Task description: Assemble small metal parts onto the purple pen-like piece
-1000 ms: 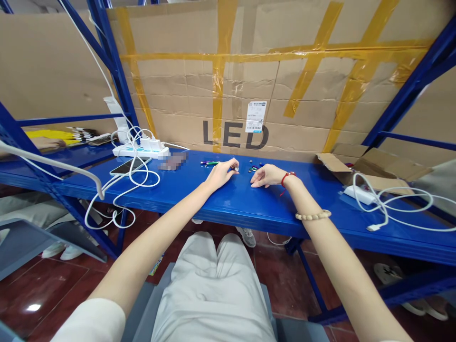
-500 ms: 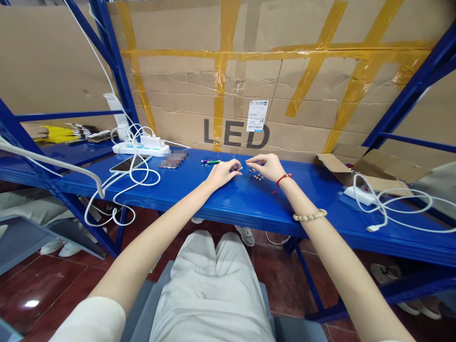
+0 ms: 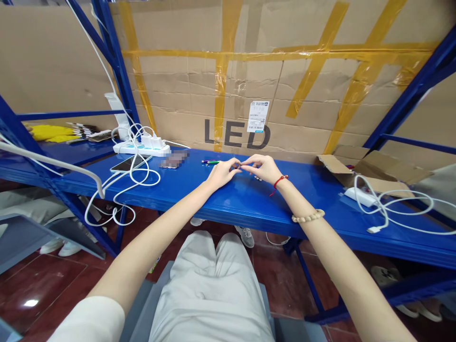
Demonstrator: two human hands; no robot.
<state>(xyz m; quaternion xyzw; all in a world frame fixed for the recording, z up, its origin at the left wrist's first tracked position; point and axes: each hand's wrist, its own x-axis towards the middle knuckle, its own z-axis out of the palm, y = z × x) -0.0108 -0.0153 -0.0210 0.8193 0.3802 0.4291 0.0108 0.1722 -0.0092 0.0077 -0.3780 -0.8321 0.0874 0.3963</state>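
My left hand (image 3: 223, 172) and my right hand (image 3: 262, 167) meet fingertip to fingertip just above the blue shelf (image 3: 228, 199). Between the fingertips sits a tiny object (image 3: 241, 166), too small to identify, and which hand grips it I cannot tell. A few small dark parts (image 3: 257, 177) lie on the shelf under my right hand. A green and purple pen-like piece (image 3: 210, 162) lies just left of my left hand. My right wrist carries a red string and a bead bracelet.
A phone (image 3: 126, 164), a white power strip (image 3: 141, 149) with chargers and looping cables lie at left. At right are a torn cardboard box (image 3: 359, 166) and a white charger with cable (image 3: 359, 194). A taped cardboard wall marked LED (image 3: 237, 134) stands behind.
My right hand lifted from the shelf and moved left to meet my left hand. The fingertips of both hands now touch around a tiny object.
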